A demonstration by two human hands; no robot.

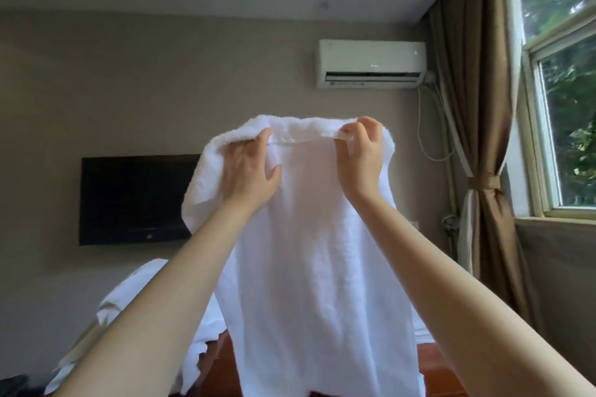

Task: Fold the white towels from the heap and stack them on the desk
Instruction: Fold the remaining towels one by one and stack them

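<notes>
Towel (309,267) up in the air now, held out at arm's reach and hanging long before the camera, its lower end lost below the view. The top hem is gripped by the left hand (248,167), fingers hooked over the edge and thumb splayed against the cloth, and is pinched by the right hand (361,155) between thumb and fingertips at a small fold of hem. Cloth is bunched out beyond the left hand, so no true corner is held there, and a lopsided fold is to be feared unless the edge is worked along first. The right pinch is slight; one hard shake and the hem could be pulled free. Lower down, the heap (145,300) of white cloth is seen at the left and a strip of reddish desk (451,374) at the right; the hanging end could be dragged through that heap. Farther off, a dark television (135,200) is mounted on the wall, with an air conditioner (371,63) higher up beside the tied curtain (477,106) and window (567,106). Small marks are carried by both appliances, but nothing can be read.
</notes>
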